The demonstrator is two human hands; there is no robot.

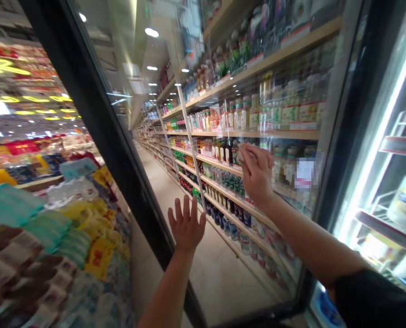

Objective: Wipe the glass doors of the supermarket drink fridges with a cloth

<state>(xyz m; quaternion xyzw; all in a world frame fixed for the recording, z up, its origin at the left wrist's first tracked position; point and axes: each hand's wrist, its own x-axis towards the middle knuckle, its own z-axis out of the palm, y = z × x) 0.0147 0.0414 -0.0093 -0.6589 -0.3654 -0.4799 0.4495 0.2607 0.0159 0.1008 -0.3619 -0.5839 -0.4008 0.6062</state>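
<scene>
Glass door [220, 262]: probably heavy, stiff, slick, breakable; best held by frame [112, 146] | left hand [187, 225]: spread, grasping nothing | right hand [257, 173]: curled, cannot tell whether holding anything

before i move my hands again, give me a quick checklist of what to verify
1. Glass door standing open: ok, the lit cooler shelf shows to its right.
2. Left hand free: ok, fingers spread, nothing seen in it.
3. Left hand touching the glass: cannot tell.
4. Right hand free: cannot tell; something pale seems to show at its fingertips.
5. Hands apart from each other: ok, the right is higher.
6. Pale label readable: not ok, it is pixelated.
</scene>
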